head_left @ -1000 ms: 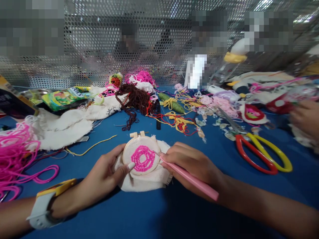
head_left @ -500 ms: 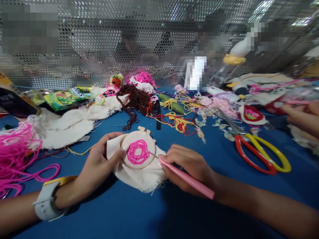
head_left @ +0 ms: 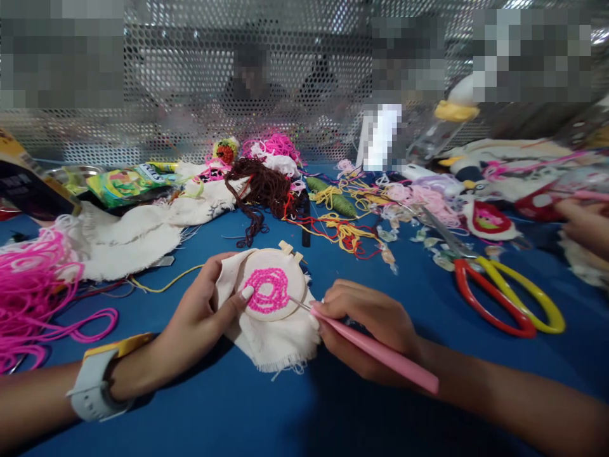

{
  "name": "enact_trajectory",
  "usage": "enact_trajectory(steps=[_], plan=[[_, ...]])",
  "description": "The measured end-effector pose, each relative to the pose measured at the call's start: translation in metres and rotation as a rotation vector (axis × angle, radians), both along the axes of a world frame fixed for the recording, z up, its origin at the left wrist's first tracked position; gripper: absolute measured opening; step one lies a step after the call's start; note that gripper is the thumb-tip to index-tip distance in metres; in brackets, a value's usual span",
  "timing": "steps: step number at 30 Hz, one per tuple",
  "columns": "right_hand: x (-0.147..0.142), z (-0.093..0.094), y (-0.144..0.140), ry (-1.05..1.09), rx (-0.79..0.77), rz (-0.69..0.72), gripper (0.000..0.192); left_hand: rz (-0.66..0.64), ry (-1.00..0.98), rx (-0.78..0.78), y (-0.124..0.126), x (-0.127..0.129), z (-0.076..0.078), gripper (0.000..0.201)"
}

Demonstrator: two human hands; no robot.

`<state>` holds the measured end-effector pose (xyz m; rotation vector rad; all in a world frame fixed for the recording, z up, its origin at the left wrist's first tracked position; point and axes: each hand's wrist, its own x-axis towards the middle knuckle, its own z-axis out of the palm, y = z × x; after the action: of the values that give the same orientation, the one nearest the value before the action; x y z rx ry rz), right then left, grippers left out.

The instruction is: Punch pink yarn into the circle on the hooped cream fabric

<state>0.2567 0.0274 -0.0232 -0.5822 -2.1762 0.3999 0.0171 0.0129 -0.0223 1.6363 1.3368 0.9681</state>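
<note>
Our left hand (head_left: 202, 317) pins the hoop (head_left: 273, 284) on the counter (head_left: 266, 412); our right hand (head_left: 368, 324) grips the pink needle (head_left: 375, 350) at its edge. A slip could jab our thumb or tear stitches.

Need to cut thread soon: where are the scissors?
The scissors lie on the blue table, right of the right hand and the hoop.

Both hands, left (head_left: 200, 320) and right (head_left: 368, 327), rest low with fingers curled.
</note>
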Motion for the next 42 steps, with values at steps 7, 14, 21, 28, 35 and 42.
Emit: enact_trajectory(steps=[7, 14, 21, 28, 35, 42], plan=[[0.001, 0.0, -0.001, 0.016, -0.016, -0.013, 0.012, 0.019, 0.065, 0.069, 0.0, 0.002, 0.003, 0.039], [0.003, -0.001, 0.0, 0.047, 0.004, 0.006, 0.016, 0.006, 0.081, 0.087, -0.001, 0.002, 0.005, 0.038], [0.009, -0.003, 0.004, 0.219, 0.016, -0.322, 0.019, 0.009, -0.005, -0.022, 0.005, 0.001, 0.003, 0.042], [0.011, -0.011, 0.035, 0.14, -0.274, -0.409, 0.024, -0.123, -0.065, 0.04, 0.003, -0.001, 0.005, 0.032], [0.008, -0.006, 0.037, -0.063, -0.062, -0.331, 0.028, -0.417, 0.199, 0.139, 0.021, -0.008, 0.023, 0.035], [0.02, -0.021, 0.063, -0.254, 0.228, -0.278, 0.026, -0.529, 0.516, 0.321, 0.034, -0.026, 0.031, 0.033]])
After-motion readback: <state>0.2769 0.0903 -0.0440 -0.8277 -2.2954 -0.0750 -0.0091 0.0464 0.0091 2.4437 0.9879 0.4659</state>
